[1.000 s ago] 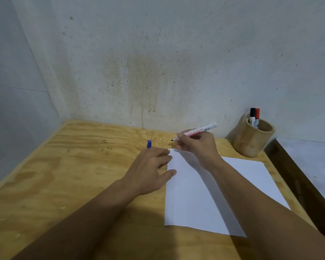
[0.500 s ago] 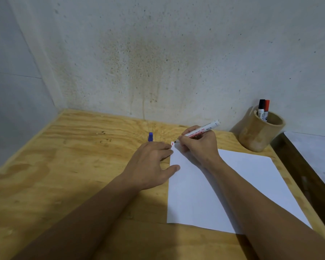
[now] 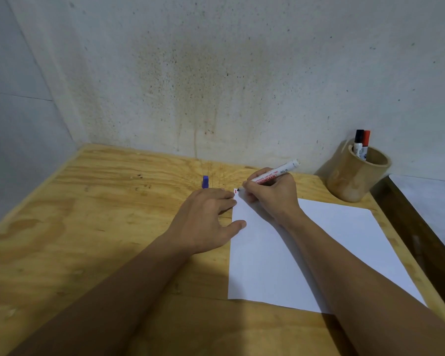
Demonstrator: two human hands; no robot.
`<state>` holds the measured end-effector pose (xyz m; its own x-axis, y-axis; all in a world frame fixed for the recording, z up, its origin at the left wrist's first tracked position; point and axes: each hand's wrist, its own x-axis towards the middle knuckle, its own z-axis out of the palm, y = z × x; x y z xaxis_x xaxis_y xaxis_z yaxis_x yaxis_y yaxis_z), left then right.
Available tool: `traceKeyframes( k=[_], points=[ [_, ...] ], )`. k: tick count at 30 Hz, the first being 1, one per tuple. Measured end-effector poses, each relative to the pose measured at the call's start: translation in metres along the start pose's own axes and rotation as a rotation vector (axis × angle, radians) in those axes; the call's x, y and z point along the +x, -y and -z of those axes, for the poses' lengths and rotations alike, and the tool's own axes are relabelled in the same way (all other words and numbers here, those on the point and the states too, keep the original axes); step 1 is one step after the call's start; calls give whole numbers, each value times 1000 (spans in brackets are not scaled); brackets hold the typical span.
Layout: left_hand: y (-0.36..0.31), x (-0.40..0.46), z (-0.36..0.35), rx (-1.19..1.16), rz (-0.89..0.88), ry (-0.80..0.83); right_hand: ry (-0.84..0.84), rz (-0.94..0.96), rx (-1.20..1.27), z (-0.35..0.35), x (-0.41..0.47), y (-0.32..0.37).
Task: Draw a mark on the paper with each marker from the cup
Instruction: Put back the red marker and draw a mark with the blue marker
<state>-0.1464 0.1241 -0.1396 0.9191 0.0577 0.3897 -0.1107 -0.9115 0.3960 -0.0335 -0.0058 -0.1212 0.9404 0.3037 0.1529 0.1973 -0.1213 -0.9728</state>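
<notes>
A white sheet of paper [image 3: 306, 250] lies on the plywood table [image 3: 88, 227]. My right hand [image 3: 272, 196] grips an uncapped white marker [image 3: 278, 173], its dark tip touching the paper's far left corner beside a short red mark [image 3: 235, 191]. My left hand [image 3: 206, 217] rests flat at the paper's left edge, thumb on the sheet, fingers spread. A blue cap [image 3: 205, 181] stands on the table just beyond the left hand. A wooden cup [image 3: 357, 176] at the back right holds a black-capped marker [image 3: 358, 142] and a red-capped marker [image 3: 365, 143].
A stained concrete wall [image 3: 216, 73] runs along the table's far and left sides. To the right, a dark gap and a lower grey surface [image 3: 432, 199] border the table's edge, right beside the cup.
The marker tip came down from above the table onto the paper's far left corner. A short red mark now shows there. My left hand stayed at the paper's edge.
</notes>
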Motion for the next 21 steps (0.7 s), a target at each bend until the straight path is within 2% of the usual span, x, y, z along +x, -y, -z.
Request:
traceKeyframes(
  k=[14,18,21],
  points=[
    [-1,0,0,7,-4,-4,23,-22,-37,1,4,-4],
    [-1,-1,0,9,5,0,14,-15,-20,2,2,-3],
    [-3,-1,1,-5,5,-9,-32,-29,82,4,1,1]
  ],
)
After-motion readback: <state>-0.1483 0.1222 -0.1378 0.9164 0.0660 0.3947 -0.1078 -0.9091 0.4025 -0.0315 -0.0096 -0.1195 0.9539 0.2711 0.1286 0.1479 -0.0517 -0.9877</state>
